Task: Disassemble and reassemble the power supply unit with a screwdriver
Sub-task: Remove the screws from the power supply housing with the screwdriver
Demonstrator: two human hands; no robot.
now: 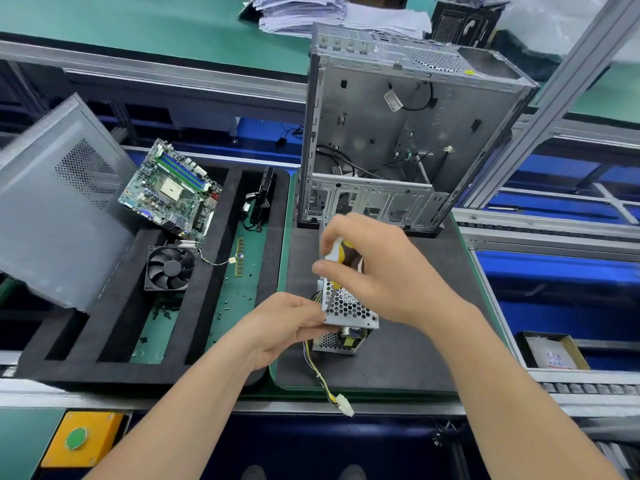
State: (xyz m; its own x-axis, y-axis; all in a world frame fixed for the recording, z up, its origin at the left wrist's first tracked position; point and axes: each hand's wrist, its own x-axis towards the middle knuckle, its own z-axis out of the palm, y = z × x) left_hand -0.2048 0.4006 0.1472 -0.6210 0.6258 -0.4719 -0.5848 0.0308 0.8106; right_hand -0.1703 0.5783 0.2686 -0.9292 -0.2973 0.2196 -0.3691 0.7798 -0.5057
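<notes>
Dark grey foam mat point(405, 362) on the line bench carries the small silver perforated-metal power supply unit point(348, 304). The left hand point(287, 327) pinches its near-left edge, and the right hand point(388, 271), directly above it, is wrapped round the yellow-and-white-handled screwdriver point(341, 250). The handle runs roughly upright over the unit's far corner, but the tip, and any screw it meets, are hidden behind the fingers.

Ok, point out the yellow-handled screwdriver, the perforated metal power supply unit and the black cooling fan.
yellow-handled screwdriver point(343, 249): head view, on handle
perforated metal power supply unit point(346, 303): head view, top grille
black cooling fan point(172, 267): head view, centre hub
</notes>
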